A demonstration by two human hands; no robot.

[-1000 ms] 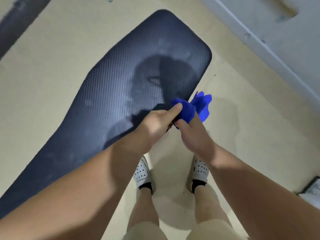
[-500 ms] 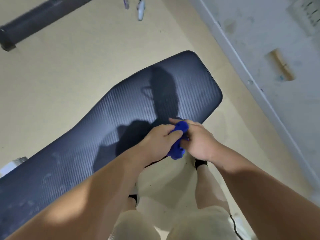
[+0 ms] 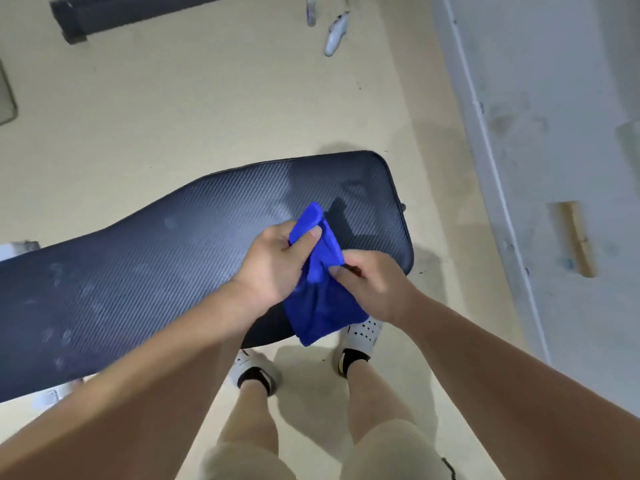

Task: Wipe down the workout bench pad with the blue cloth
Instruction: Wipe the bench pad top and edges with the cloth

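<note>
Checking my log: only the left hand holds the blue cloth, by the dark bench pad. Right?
Not quite. The head view shows both hands on the cloth: the left hand grips its upper end and the right hand pinches its middle. It is blue and held by the dark pad.

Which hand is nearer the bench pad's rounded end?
Right. The right hand pinches the blue cloth beside the pad's rounded end; the left hand grips the cloth farther in from that end.
</note>
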